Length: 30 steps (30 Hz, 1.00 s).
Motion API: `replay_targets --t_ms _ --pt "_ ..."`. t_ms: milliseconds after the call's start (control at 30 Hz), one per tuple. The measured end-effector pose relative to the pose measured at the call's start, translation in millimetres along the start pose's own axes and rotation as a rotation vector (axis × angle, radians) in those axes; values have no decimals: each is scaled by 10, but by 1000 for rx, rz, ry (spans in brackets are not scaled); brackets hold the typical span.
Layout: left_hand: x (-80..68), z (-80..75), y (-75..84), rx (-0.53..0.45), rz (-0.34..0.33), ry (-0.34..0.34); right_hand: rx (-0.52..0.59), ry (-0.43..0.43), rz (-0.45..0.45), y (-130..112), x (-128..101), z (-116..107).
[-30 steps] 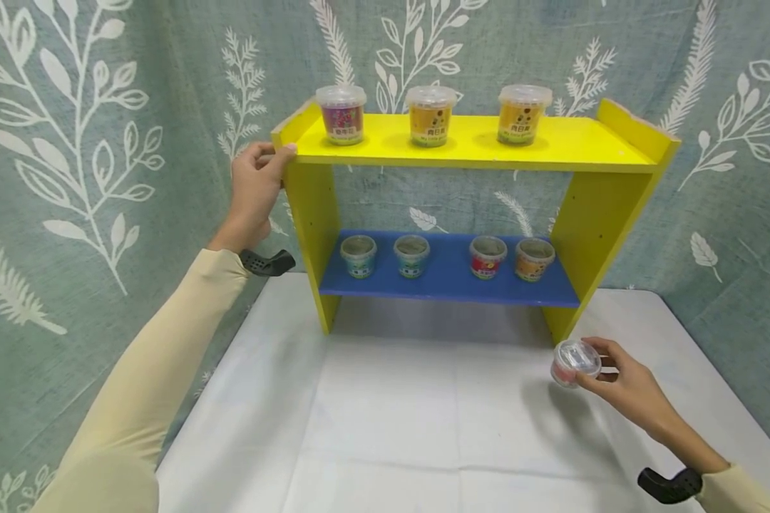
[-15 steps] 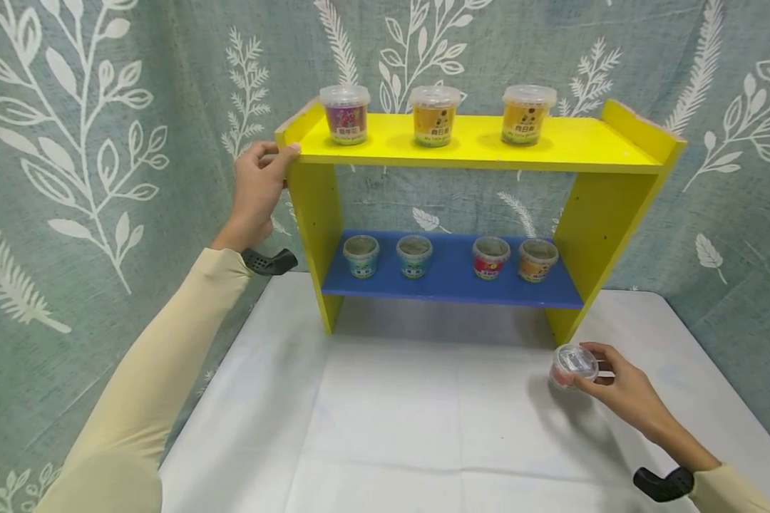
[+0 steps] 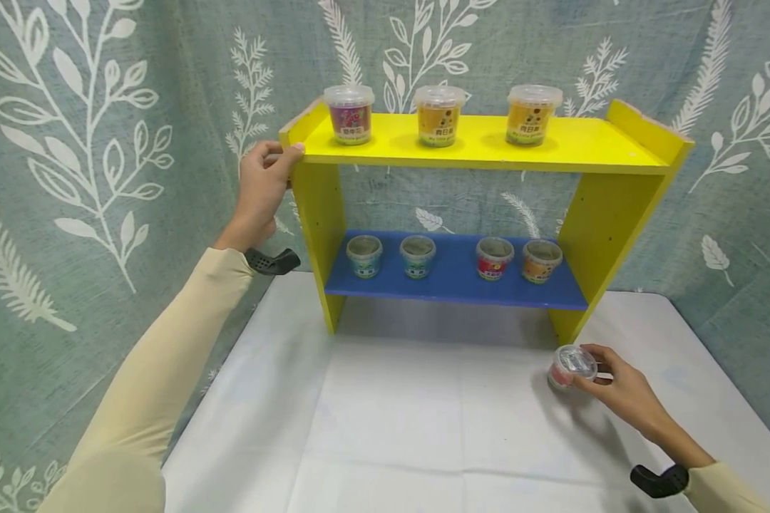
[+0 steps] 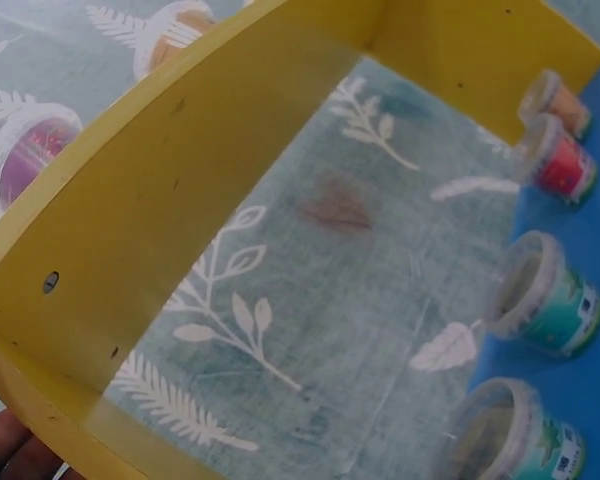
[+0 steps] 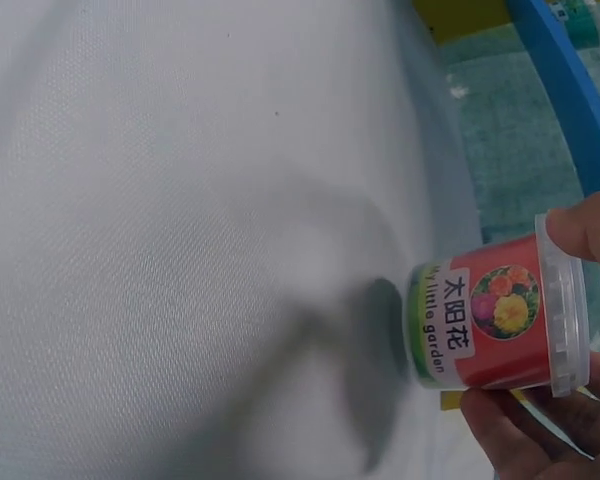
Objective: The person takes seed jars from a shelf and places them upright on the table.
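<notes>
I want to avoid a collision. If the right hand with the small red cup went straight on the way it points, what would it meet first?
Probably the right yellow leg of the shelf. The right hand holds the red cup just in front of the leg's foot, though depth is hard to judge.

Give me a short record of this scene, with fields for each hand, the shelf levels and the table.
left hand: grips the top left corner of the yellow shelf
right hand: holds a red tub just above the table
top level: three lidded tubs
blue lower board: four tubs in a row
table: white cloth
</notes>
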<state>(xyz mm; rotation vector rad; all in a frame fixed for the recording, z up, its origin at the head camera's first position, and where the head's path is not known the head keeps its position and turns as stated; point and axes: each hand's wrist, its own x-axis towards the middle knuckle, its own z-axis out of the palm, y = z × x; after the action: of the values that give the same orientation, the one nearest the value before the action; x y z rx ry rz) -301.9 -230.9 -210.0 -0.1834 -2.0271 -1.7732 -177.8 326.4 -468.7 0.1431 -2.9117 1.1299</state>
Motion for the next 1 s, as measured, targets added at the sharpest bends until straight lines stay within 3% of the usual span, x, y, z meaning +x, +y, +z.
replay_targets --t_ms 300,533,1000 --pt "-1 40 -12 -15 14 8 -20 1 13 58 0 -9" --pt "-2 -2 11 -25 -17 -15 -25 13 -11 80 -1 0" --pt "-1 -24 23 12 -36 -23 -32 -15 41 119 23 29"
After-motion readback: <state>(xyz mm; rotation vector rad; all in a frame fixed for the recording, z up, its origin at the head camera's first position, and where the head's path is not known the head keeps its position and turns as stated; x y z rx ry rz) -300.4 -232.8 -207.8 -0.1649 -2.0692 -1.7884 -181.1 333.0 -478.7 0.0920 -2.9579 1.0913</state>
